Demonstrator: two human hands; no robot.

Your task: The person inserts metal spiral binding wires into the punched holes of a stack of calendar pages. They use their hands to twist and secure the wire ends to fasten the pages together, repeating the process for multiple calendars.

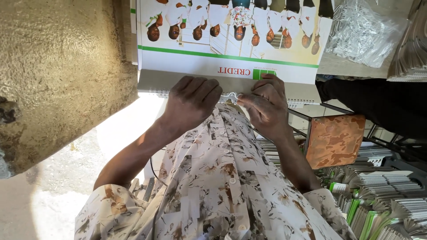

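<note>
A large wall calendar (231, 53) lies in front of me with its group photo and green stripe upside down, and its grey wire-bound edge (155, 84) turned toward me. My left hand (191, 100) is curled over that edge and presses on it. My right hand (267, 104) sits beside it, with its fingers pinching the metal wire binding (231, 95) between the two hands. My floral shirt (222, 186) fills the lower middle of the view.
A rough concrete wall (62, 75) stands at the left above a sunlit floor (53, 195). A stool with a brown mottled seat (334, 140) is at the right. Stacks of wire-bound calendars (387, 195) lie at bottom right. A clear bag of wire pieces (362, 31) sits at top right above a dark cloth shape (382, 106).
</note>
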